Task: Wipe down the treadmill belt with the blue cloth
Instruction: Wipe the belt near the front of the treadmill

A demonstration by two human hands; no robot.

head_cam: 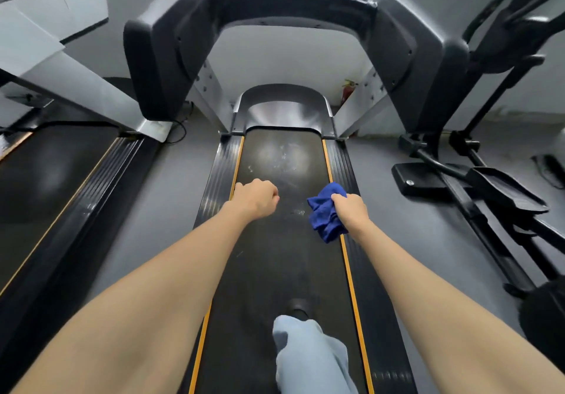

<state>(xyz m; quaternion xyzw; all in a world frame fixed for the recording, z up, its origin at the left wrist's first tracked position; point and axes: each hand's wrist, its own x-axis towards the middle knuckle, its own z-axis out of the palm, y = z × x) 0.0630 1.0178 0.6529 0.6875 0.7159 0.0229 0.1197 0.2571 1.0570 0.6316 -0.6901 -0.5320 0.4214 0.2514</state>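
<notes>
Dim, cool light — glare patch on belt; edges bowed, soft.

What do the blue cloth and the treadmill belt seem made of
The blue cloth looks like soft fuzzy fabric, maybe microfibre; it bunches in folds in the right hand. The treadmill belt looks matte black, probably rubberised, with pale scuffs.

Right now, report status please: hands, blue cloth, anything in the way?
Right hand grips blue cloth, bunched, near right edge of treadmill belt. Left hand curled, empty. Pale smears ahead on belt. Own foot stands on belt behind hands.
</notes>
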